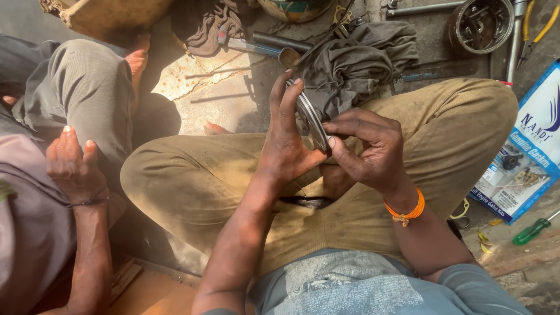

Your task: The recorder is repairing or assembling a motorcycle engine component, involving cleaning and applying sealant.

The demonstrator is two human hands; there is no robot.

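I sit cross-legged in tan trousers. My left hand stands upright above my lap with its fingers pressed along the back of a thin round metal disc, seen edge-on. My right hand, with an orange thread band at the wrist, pinches the lower rim of the same disc between thumb and fingertips. The disc's far face is hidden.
Another person sits at the left, one hand resting on a knee. On the ground ahead lie a grey rag, a hammer, a round tin of parts and pliers. A blue-and-white packet and a green-handled screwdriver lie at right.
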